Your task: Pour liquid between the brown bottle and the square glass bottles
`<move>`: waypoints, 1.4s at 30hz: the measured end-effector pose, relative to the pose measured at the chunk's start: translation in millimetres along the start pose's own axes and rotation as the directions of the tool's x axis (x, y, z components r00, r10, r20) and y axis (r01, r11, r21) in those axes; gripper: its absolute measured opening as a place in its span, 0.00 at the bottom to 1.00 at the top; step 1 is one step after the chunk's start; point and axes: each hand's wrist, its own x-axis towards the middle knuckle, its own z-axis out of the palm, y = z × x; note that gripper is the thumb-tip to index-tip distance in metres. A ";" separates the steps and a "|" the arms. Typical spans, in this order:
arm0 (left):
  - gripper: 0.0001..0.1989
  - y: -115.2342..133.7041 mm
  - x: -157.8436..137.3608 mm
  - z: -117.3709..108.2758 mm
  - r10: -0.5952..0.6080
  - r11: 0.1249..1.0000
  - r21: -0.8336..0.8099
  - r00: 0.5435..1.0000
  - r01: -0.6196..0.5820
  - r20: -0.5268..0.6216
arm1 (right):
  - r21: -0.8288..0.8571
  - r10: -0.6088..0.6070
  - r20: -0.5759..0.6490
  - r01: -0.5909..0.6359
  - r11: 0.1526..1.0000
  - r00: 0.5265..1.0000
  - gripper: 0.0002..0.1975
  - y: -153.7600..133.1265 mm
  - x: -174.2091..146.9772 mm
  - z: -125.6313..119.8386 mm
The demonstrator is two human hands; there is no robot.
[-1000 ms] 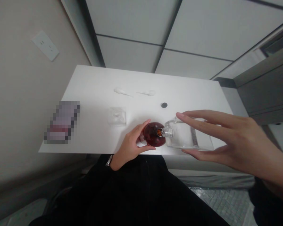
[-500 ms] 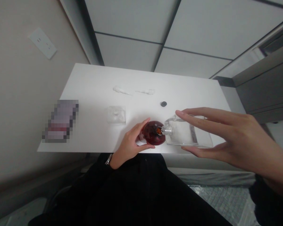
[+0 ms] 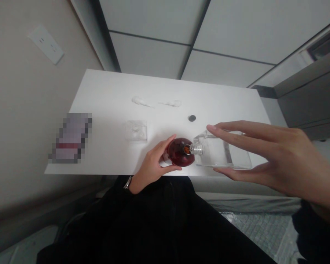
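My left hand [image 3: 155, 161] is wrapped round a dark red-brown bottle [image 3: 178, 157], whose uncapped mouth faces right and up. My right hand [image 3: 275, 154] grips a clear square-sided bottle [image 3: 214, 151] tipped on its side, fingers on top and thumb below. The threaded neck of the clear bottle meets the mouth of the red-brown bottle, the two rims touching or nearly so. Whether liquid passes between them I cannot make out. Behind the hands lies a small dark cap [image 3: 192, 118].
Another clear square bottle [image 3: 136, 131] stands left of my hands on the white table [image 3: 104, 146]. Two clear pump tops with tubes, one left [image 3: 141, 102] and one right [image 3: 172, 103], lie farther back. A pixelated flat object [image 3: 71, 137] rests at the left edge.
Both hands keep their grips, and the bottle mouths stay together. The view has shifted slightly, and less whitish content shows inside the clear bottle.
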 end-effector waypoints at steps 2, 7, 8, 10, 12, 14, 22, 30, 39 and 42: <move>0.46 -0.3 -0.3 0.0 -0.001 1.000 0.003 1.000 0.001 0.001 | 0.000 -0.002 0.006 0.002 1.000 1.000 0.32 0.1 0.3 -0.6; 0.46 0.2 -0.9 0.7 -0.013 1.000 -0.001 1.000 0.013 0.003 | -0.024 -0.024 0.004 0.024 0.999 1.000 0.30 1.1 1.2 -1.9; 0.46 0.6 -0.8 0.9 -0.014 1.000 0.000 1.000 0.014 0.003 | -0.022 -0.022 0.006 0.022 1.000 1.000 0.30 0.8 1.6 -2.4; 0.46 1.4 -0.5 1.1 -0.006 1.000 -0.002 1.000 0.006 -0.002 | -0.013 -0.011 0.018 0.012 1.000 1.000 0.29 -0.4 2.5 -3.9; 0.46 1.7 0.0 0.9 -0.007 1.000 -0.004 1.000 0.007 -0.001 | -0.014 -0.012 0.039 0.013 1.000 0.999 0.28 -1.8 3.7 -5.7; 0.46 1.3 0.3 0.7 -0.009 1.000 -0.004 1.000 0.009 0.001 | -0.025 -0.024 0.057 0.025 0.999 0.998 0.28 -2.8 4.9 -7.3; 0.47 1.2 -0.2 0.6 -0.032 0.999 -0.008 0.999 0.032 0.007 | -0.039 -0.022 0.052 0.024 0.999 0.998 0.27 -2.1 3.8 -7.3; 0.46 3.7 -0.7 0.6 -0.036 0.999 -0.010 0.999 0.036 0.008 | -0.036 -0.006 0.037 0.007 0.999 0.999 0.32 -0.2 3.7 -5.3; 0.47 2.1 1.7 1.0 -0.015 1.000 -0.019 1.000 0.015 0.002 | -0.020 0.018 0.036 -0.017 1.000 0.999 0.33 -1.4 3.7 -5.8; 0.46 2.9 2.1 1.0 -0.019 1.000 -0.025 1.000 0.019 0.003 | -0.013 0.016 0.043 -0.015 1.000 0.999 0.33 -0.8 3.5 -5.2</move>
